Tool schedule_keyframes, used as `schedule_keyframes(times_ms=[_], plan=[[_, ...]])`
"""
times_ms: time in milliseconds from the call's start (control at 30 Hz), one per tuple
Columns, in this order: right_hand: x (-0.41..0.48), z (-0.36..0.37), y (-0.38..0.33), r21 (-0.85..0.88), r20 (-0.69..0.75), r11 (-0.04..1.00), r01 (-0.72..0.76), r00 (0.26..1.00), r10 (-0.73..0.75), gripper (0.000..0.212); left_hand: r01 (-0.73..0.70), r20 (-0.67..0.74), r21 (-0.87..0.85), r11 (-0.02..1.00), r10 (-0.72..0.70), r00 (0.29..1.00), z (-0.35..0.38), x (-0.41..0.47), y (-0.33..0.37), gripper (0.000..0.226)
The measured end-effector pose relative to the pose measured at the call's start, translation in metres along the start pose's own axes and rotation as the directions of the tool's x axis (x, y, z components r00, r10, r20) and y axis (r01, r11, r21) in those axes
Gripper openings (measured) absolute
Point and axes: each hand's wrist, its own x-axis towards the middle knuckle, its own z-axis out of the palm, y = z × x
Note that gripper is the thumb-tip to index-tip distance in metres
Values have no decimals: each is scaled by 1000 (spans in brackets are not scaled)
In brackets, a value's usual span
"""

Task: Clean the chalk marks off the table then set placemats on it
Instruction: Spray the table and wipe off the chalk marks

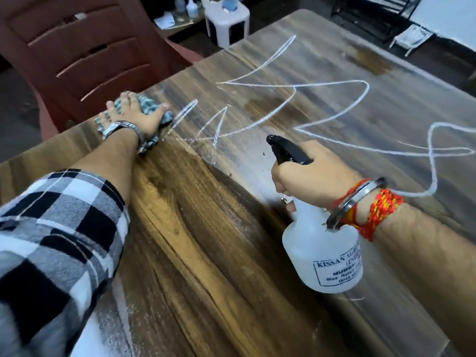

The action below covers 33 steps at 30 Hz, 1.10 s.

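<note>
White chalk scribbles (296,86) loop across the far half of the wooden table (206,240). My left hand (136,112) lies flat with spread fingers on a blue checked cloth (152,108), pressing it on the table near the left edge, just left of the nearest chalk strokes. My right hand (309,173) grips the neck of a white spray bottle (322,256) with a black trigger head (286,148), held above the table with the nozzle pointing at the chalk. The wood near me looks wet and wiped, with pale smears.
A maroon plastic chair (85,50) stands against the table's left edge. Beyond the far corner are a white plastic stool (226,19) and several small bottles (185,7). A dark metal rack (373,14) stands at the back right.
</note>
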Motion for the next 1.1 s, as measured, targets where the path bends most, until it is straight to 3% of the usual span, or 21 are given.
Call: schedule_keyframes(times_ms=[133,333,600,767,833,867,967,1100], plan=[[-5,-6,0,-50,67,997,-52,996,55,13,-175,33,90,980,173,984,12,-26,16,115],[-26,-14,-1,-14,156,998,-57,986,58,7,-205,42,81,975,203,978,19,-74,40,115],[-70,-9,36,-23,-57,999,-46,997,45,19,-349,62,100,932,344,937,43,-175,82,112],[-109,-16,67,14,-149,998,-67,987,68,8,-398,67,95,912,393,917,61,-247,102,112],[-134,-29,79,62,-123,992,-112,985,119,37,-436,69,93,895,431,900,67,-279,111,110],[-145,-34,85,77,-112,991,-111,986,120,39,-460,73,90,883,455,888,70,-293,115,110],[-185,-45,107,46,-137,994,-102,985,107,19,-555,107,85,828,546,831,85,-355,124,107],[-235,-50,134,-15,-124,993,-114,986,112,21,-660,150,63,748,647,748,106,-450,128,104]])
